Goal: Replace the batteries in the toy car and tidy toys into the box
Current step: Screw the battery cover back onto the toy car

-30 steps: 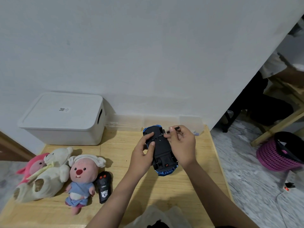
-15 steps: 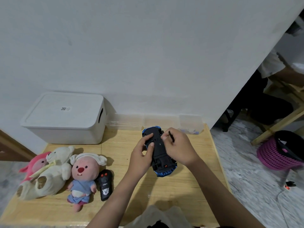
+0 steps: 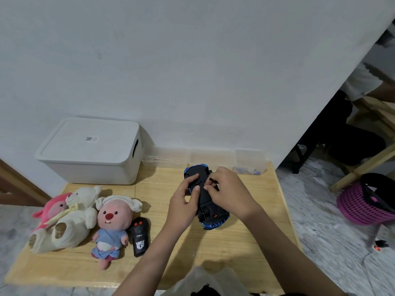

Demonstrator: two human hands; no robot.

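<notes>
A blue toy car (image 3: 210, 214) lies upside down on the wooden table (image 3: 235, 253), black underside up. My left hand (image 3: 184, 199) grips its left side, thumb and forefinger on the chassis. My right hand (image 3: 228, 193) pinches a small black screwdriver (image 3: 212, 179) against the middle of the underside. A lidded white box (image 3: 89, 152) stands at the back left. At the left lie a pink plush (image 3: 50, 210), a cream bear (image 3: 72, 218) and a pink-faced plush in blue (image 3: 113, 223). A black remote control (image 3: 140, 237) lies beside them.
Clear plastic trays (image 3: 210, 157) line the wall behind the car; the rightmost one (image 3: 251, 165) holds small bluish bits. A white plastic bag (image 3: 205, 280) sits at the table's near edge. A purple basket (image 3: 363, 204) and another person's legs are on the floor at the right.
My right hand has lowered the screwdriver from a raised, tilted position down onto the car's underside. The left hand keeps its hold; the car barely moved.
</notes>
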